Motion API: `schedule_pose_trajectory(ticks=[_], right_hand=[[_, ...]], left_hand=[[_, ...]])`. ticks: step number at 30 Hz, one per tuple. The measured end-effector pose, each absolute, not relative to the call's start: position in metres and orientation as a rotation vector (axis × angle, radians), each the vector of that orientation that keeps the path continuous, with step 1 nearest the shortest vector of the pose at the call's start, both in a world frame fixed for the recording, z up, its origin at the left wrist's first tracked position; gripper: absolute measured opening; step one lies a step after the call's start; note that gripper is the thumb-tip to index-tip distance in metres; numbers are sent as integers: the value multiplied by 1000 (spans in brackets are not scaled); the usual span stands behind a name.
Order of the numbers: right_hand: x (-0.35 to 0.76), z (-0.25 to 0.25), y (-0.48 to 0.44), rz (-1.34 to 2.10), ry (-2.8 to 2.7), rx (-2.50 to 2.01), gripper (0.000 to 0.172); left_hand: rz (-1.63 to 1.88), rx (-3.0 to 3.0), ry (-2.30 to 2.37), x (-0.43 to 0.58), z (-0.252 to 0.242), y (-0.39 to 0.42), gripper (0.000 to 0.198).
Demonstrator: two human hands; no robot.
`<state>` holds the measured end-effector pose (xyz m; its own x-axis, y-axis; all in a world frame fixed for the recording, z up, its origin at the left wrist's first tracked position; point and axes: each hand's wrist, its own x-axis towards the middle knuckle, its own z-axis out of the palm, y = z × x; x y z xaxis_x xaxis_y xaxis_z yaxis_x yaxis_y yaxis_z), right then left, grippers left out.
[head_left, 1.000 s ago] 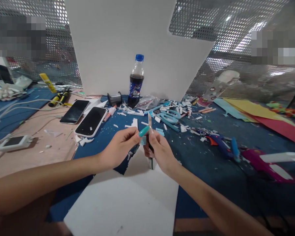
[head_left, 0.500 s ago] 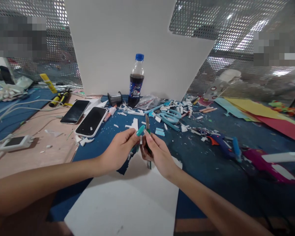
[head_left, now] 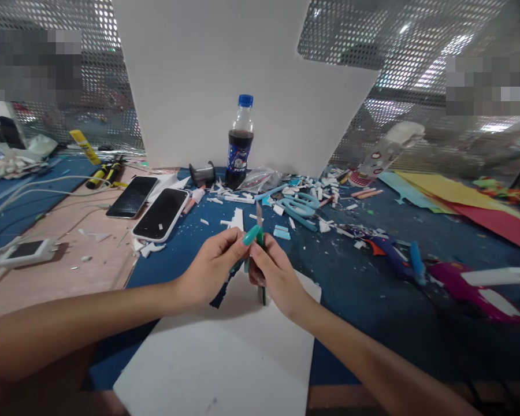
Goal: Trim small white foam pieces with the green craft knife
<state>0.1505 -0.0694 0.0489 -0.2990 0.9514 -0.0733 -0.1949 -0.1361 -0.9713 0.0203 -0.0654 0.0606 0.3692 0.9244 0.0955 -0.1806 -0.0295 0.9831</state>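
My right hand [head_left: 275,271] is closed around a green-handled craft knife [head_left: 262,294], whose narrow blade points up and away from me. Close against it, my left hand [head_left: 212,263] is pinched shut, its long teal thumbnail touching the right fingertips near the knife. Whatever the left fingers hold is hidden. Both hands are raised over a white board [head_left: 225,358] at the near edge of the blue table. A dark ragged-edged patch [head_left: 219,297] shows below the left hand; I cannot tell whether it is a piece or a gap.
A Pepsi bottle [head_left: 240,150] stands behind my hands, beside a wire spool [head_left: 203,173]. Light blue scissors [head_left: 301,205] lie among white scraps. Two phones [head_left: 161,215] are on the left. Glue guns [head_left: 472,292] and coloured sheets [head_left: 472,199] lie on the right.
The knife has shifted slightly downward in my right hand's grip. My left thumb has moved a little right, closer to the knife. A white sliver seen between the hands earlier is now hidden.
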Motion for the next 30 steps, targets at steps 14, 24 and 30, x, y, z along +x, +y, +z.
schedule_pose_trajectory(ticks=[14, 24, 30], right_hand=[[150, 49, -68, 1537, -1237, -987, 39], [149, 50, -68, 1689, -1059, -904, 39], [148, 52, -66, 1758, -944, -894, 43]], left_hand=[[1008, 1142, 792, 23, 59, -63, 32], [1067, 1112, 749, 23, 54, -64, 33], [1102, 1141, 745, 22, 52, -63, 30]])
